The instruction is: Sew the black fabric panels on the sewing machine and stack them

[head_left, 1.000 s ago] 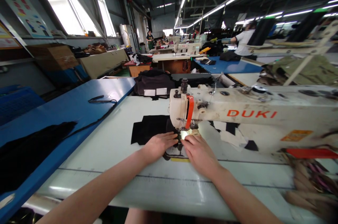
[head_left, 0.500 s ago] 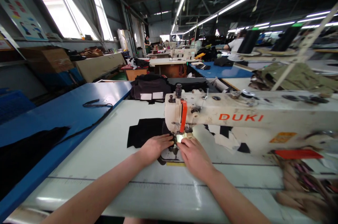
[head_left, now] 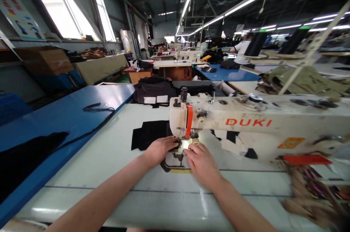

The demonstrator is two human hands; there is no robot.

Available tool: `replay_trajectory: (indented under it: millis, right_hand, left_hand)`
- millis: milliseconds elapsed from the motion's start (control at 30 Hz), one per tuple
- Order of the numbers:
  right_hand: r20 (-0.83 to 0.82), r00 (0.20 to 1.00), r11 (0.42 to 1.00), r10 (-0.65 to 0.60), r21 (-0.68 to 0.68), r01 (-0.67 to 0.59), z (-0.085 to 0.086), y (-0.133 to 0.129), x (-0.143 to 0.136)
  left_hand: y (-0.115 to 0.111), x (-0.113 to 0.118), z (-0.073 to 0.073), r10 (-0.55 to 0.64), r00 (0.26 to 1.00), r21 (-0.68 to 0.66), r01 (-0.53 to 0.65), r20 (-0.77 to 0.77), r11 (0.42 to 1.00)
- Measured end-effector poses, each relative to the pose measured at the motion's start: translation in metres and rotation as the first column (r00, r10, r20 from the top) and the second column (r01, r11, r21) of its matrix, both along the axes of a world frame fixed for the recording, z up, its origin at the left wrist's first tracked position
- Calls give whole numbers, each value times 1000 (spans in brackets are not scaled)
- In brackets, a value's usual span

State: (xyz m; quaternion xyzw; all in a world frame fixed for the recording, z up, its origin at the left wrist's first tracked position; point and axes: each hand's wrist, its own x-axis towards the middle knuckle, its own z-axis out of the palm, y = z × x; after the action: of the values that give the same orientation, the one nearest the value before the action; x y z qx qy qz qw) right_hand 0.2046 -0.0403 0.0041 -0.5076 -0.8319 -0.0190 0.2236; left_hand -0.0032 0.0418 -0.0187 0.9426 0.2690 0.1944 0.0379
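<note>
Under the head of a white sewing machine [head_left: 213, 117] marked DUKI lies a dark piece of fabric [head_left: 149, 135], spread flat to the left of the needle. My left hand [head_left: 160, 150] rests on the fabric's near edge, fingers stretched out flat toward the presser foot. Just right of the needle, my right hand [head_left: 201, 161] has its thumb and fingers drawn together low over the lit work area. What it pinches, if anything, is too small to tell. The metal needle plate [head_left: 177, 160] shows between the hands.
A ruler strip runs along the pale table [head_left: 153, 199]. White and black scraps [head_left: 236, 144] lie behind the machine arm. Dark folded cloth [head_left: 154, 90] is stacked beyond. On the left stands a blue table [head_left: 90, 126] with a black strip [head_left: 101, 124]. A person [head_left: 242, 50] works farther back.
The dark fabric's near edge has shifted slightly away from me, and my left hand has moved a little with it. More of the needle plate shows. My right hand stays almost in place.
</note>
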Motion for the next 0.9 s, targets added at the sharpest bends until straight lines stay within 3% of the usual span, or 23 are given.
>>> replay_trajectory:
  millis: [467,567,667,800,900]
  right_hand:
    - [-25,1000,999,12,-41,-13,-2,0,3]
    - [-67,996,997,57,-49,-61,-2,-2,4]
    - [-149,980,989,133,-51,-142,-1,-9,-5]
    - [-363,901,949,236,-112,-293,7,-23,-32]
    - [-591,803,910,79,-286,-300,23,-34,-44]
  left_hand:
    - [-5,1,10,29,1000,-114,-29,2,993]
    - [-23,-11,14,40,999,-168,-40,-2,985]
    - [-55,-25,21,49,997,-262,-32,57,965]
    - [-98,-39,50,197,964,-481,-89,179,872]
    - [-116,-61,88,411,895,-612,-228,175,757]
